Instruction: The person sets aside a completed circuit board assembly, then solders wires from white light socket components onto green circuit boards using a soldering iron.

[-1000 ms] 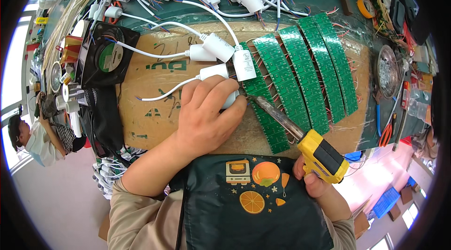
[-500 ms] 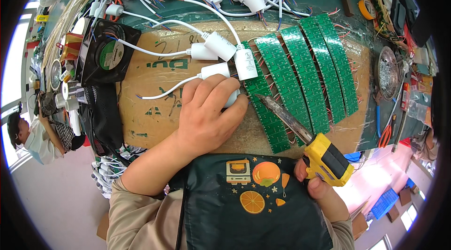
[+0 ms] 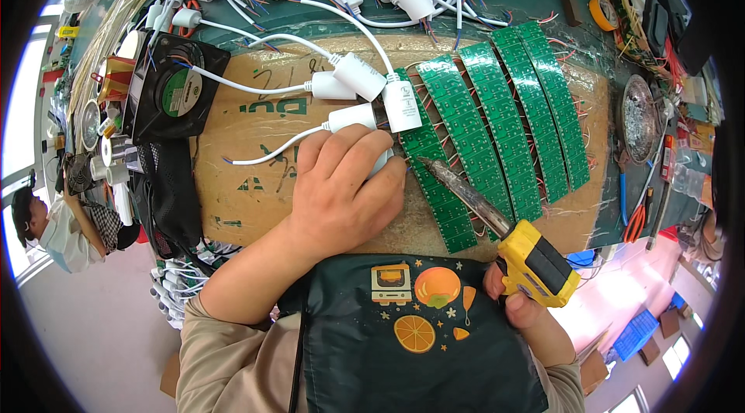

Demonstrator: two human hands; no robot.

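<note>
Head view, gun-shaped soldering iron (image 3: 518,244), glossy circuit strips (image 3: 503,130)

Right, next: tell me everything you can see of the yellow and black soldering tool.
The soldering tool has a yellow body, seemingly plastic, with a black panel. A straight metal barrel, dull and stained, runs from it to a narrow dark tip. The tool slants across the picture, tip toward the upper left, body at the lower right. The person's right grip holds the body at its lower left. The tip is over the leftmost green circuit strip; whether it touches is unclear.
</note>
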